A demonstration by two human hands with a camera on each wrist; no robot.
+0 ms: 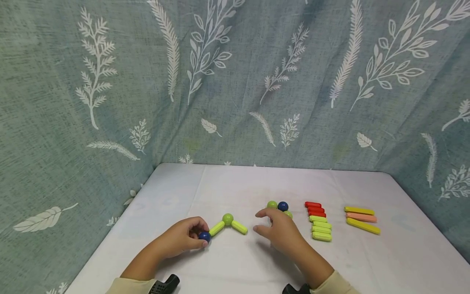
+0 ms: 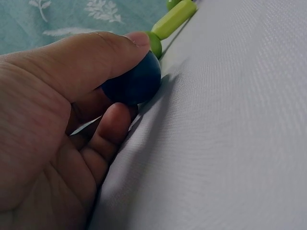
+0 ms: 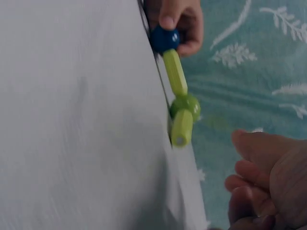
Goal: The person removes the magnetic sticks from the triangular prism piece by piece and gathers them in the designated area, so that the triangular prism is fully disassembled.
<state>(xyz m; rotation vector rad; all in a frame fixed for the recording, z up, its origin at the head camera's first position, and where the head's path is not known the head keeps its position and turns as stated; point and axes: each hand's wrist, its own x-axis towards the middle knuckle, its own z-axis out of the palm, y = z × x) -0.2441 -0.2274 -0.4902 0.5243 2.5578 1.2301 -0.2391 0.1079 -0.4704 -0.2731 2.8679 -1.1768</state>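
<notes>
My left hand (image 1: 183, 234) pinches a dark blue ball (image 1: 205, 236) between thumb and fingers; in the left wrist view the blue ball (image 2: 136, 81) shows beneath the thumb. The ball touches one end of a yellow-green rod (image 1: 217, 228). That rod meets a green ball (image 1: 228, 219), from which a second yellow-green rod (image 1: 240, 227) slants to the right, making a bent chain on the table. My right hand (image 1: 280, 228) hovers right of the chain, thumb and forefinger apart, holding nothing. In the right wrist view, the second rod's free end (image 3: 180, 139) faces that hand.
Behind my right hand lie a green ball (image 1: 272, 204), a blue ball (image 1: 282, 206) and another green ball (image 1: 288, 214), partly hidden. Farther right are red rods (image 1: 315, 210), several yellow-green rods (image 1: 321, 228), and longer yellow (image 1: 362, 226) and orange rods (image 1: 361, 217). A patterned curtain (image 1: 235, 81) stands behind.
</notes>
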